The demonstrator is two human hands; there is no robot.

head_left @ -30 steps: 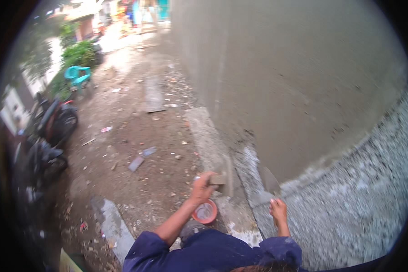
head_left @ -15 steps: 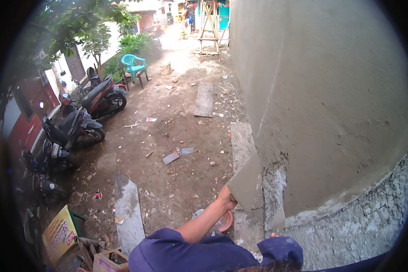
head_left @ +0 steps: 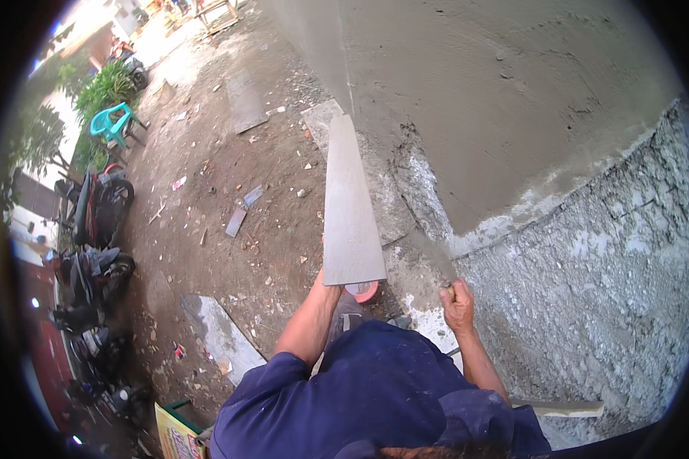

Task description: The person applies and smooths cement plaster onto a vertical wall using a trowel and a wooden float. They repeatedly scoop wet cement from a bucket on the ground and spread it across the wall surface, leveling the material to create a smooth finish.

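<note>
My left hand (head_left: 328,286) grips a long, flat grey plastering board (head_left: 352,214) from beneath, and the board hides most of its fingers. The board's bare-looking face is turned up, its far end reaching toward the wall corner. In my closed right hand (head_left: 459,308) is a trowel (head_left: 436,254), its blade blurred and pointing at the base of the wall. Smooth wet-looking plaster (head_left: 513,115) covers the upper wall. Below it lies a rough grey unplastered band (head_left: 559,321). An orange-rimmed bucket (head_left: 364,291) shows partly behind the board, near my legs.
Planks lie on the dirt at the left (head_left: 218,336) and farther off (head_left: 245,101). Rubble and two small flat pieces (head_left: 237,222) are scattered between. Parked motorbikes (head_left: 99,210) and a turquoise chair (head_left: 111,125) line the left side.
My view has swung right and down toward the wall. The board has turned from tilted to lengthwise ahead of me. My right hand, barely visible before, now shows with the trowel.
</note>
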